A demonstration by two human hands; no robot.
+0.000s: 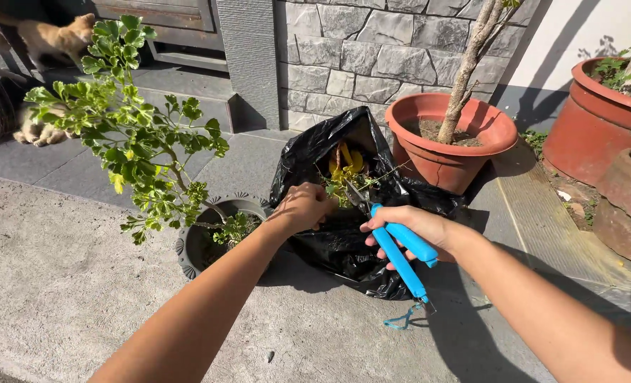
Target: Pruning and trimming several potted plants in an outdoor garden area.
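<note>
Right hand (416, 225), at centre frame, is wrapped tight around the blue plastic handles of a pair of garden shears (400, 250), fingers closed on the grips so the short metal blades point up and left toward the mouth of a crumpled black plastic rubbish bag (344, 241). A thin blue wrist loop dangles from the handle ends just above the concrete ground (60, 284), hanging free because the hand grips higher up. Left hand (302, 207), just left of the shears, is curled shut at the bag's rim; it seems to pinch a thin green stem that runs across the opening, though I cannot tell for sure what sits inside the fist. The bag stands open in the middle of the frame, its mouth showing yellowed leaves and green cuttings (345, 174), so trimmings can drop straight in.

Left of centre, a small leafy green shrub (134, 135) grows from a dark grey scalloped plastic pot (187, 245), which touches the bag's left side, close enough for both hands to reach. Behind the bag, upper right, a terracotta clay pot (436, 159) holds a bare pale trunk, with a larger red-brown pot (588, 131) at the right edge. In the upper left corner, ginger cats (53, 35) sit near a grey stone-block wall (344, 57).
</note>
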